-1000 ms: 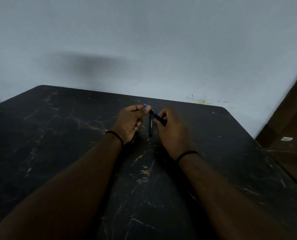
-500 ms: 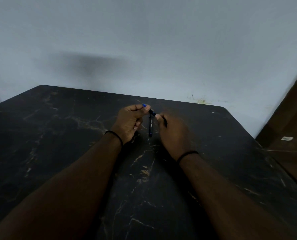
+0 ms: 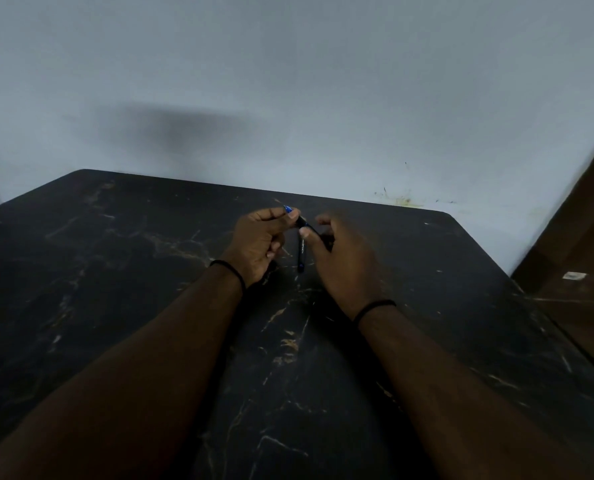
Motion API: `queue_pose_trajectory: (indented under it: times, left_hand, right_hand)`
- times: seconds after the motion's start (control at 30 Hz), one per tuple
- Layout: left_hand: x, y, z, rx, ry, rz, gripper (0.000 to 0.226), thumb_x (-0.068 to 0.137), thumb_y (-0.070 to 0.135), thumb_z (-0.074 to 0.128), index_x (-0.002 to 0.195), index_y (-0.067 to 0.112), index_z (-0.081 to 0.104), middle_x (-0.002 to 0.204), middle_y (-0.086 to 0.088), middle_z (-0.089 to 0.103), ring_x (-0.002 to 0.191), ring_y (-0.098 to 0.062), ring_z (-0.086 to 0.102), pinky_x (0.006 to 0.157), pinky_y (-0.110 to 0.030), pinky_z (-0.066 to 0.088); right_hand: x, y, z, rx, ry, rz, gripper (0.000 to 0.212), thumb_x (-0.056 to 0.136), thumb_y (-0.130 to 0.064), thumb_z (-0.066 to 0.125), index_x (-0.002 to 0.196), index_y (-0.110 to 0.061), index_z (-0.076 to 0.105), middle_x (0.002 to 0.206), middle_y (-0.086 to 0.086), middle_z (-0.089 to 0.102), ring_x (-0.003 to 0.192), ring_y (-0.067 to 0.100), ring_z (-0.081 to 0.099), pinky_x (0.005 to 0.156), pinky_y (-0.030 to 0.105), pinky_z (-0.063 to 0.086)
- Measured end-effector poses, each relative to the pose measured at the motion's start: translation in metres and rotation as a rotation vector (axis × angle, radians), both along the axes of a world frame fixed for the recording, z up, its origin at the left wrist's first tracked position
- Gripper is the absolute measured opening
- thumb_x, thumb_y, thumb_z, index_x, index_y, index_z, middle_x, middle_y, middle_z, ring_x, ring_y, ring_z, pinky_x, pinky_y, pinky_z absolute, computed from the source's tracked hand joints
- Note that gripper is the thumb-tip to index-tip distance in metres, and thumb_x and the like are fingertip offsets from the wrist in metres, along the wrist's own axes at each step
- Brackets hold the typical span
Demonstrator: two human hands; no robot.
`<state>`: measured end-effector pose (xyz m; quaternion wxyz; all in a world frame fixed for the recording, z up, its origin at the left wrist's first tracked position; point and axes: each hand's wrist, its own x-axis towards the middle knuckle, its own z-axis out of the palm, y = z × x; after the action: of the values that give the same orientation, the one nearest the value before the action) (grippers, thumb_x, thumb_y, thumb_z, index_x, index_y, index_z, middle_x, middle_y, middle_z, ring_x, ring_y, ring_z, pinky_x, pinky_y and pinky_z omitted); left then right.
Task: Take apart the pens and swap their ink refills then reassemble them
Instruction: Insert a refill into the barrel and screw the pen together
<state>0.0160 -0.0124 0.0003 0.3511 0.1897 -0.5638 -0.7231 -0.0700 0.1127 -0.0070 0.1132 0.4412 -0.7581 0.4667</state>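
Nearest the camera, both forearms ran up from six o'clock over the dark marbled table (image 3: 122,258), each wrist ringed by a thin black band. Past them the hands met just above mid-frame.

The second pen (image 3: 301,252) lay on the table between the two hands, running roughly twelve to six, its pale lettering faintly readable; nothing touched it.

Above it, the held pen (image 3: 306,225) slanted from ten o'clock down to four. The left hand (image 3: 261,242) pinched its blue-tipped end between curled fingers and thumb. The right hand (image 3: 340,258) took the other end, its thumb pressed on the barrel and its fingers bent round; the far end vanished behind that hand, so the exact wrap of those fingers could not be told.

As a judgement: the pen looked light, stiff and smooth, a slim plastic tube likely to slip under a loose pinch. A twist would want firm holds on either side of the barrel joint, near the middle, not at the tips. The refill inside would probably be thin and easily bent, best drawn straight out.

Farthest off stood a plain grey wall (image 3: 288,81).
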Motion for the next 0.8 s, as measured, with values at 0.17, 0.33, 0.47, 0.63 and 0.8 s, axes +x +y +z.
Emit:
queue_pose_trajectory:
  times: [0.17, 0.33, 0.47, 0.63, 0.8]
  left_hand:
    - [-0.0001, 0.0008, 0.001, 0.007, 0.014, -0.004, 0.018, 0.091, 0.011, 0.064, 0.104, -0.001, 0.068, 0.095, -0.013, 0.071, 0.039, -0.006, 0.032, 0.035, -0.018, 0.02]
    - [-0.002, -0.0028, -0.0028, 0.006, 0.031, -0.018, 0.02, 0.09, 0.011, 0.065, 0.104, -0.002, 0.068, 0.095, -0.013, 0.072, 0.04, -0.007, 0.032, 0.036, -0.019, 0.021]
    - [-0.0032, -0.0061, -0.0058, 0.001, 0.031, -0.027, 0.019, 0.089, 0.013, 0.066, 0.103, 0.001, 0.069, 0.095, -0.013, 0.073, 0.041, -0.007, 0.033, 0.037, -0.02, 0.022]
    - [-0.0036, -0.007, -0.0067, -0.005, 0.03, -0.036, 0.012, 0.089, 0.012, 0.067, 0.097, 0.007, 0.073, 0.093, -0.01, 0.074, 0.041, -0.007, 0.033, 0.036, -0.02, 0.022]
    - [-0.0031, -0.0057, -0.0058, -0.01, 0.028, -0.043, 0.014, 0.092, 0.009, 0.062, 0.101, 0.007, 0.072, 0.096, -0.011, 0.074, 0.042, -0.007, 0.032, 0.038, -0.021, 0.021]
  right_hand:
    - [-0.0014, -0.0015, -0.0034, -0.027, -0.006, -0.019, 0.015, 0.087, -0.024, 0.07, 0.089, -0.022, 0.056, 0.08, -0.01, 0.06, 0.072, 0.011, 0.058, 0.064, 0.032, 0.049]
    - [-0.0043, -0.0021, -0.0044, 0.05, 0.064, -0.04, 0.026, 0.1, -0.039, 0.05, 0.082, -0.024, 0.06, 0.072, -0.008, 0.057, 0.068, 0.013, 0.055, 0.061, 0.029, 0.038]
    - [-0.0025, -0.0023, -0.004, 0.004, -0.009, -0.019, 0.015, 0.088, -0.035, 0.069, 0.097, -0.028, 0.06, 0.086, -0.013, 0.062, 0.077, 0.008, 0.059, 0.066, 0.026, 0.048]
    - [-0.0056, -0.0023, -0.0053, 0.108, 0.045, -0.042, 0.027, 0.1, -0.039, 0.049, 0.082, -0.021, 0.059, 0.069, -0.005, 0.057, 0.065, 0.013, 0.055, 0.06, 0.031, 0.041]
    - [-0.0009, -0.0033, -0.003, 0.046, -0.011, -0.032, 0.013, 0.092, -0.039, 0.063, 0.097, -0.029, 0.057, 0.078, -0.012, 0.059, 0.07, 0.003, 0.056, 0.059, 0.02, 0.042]
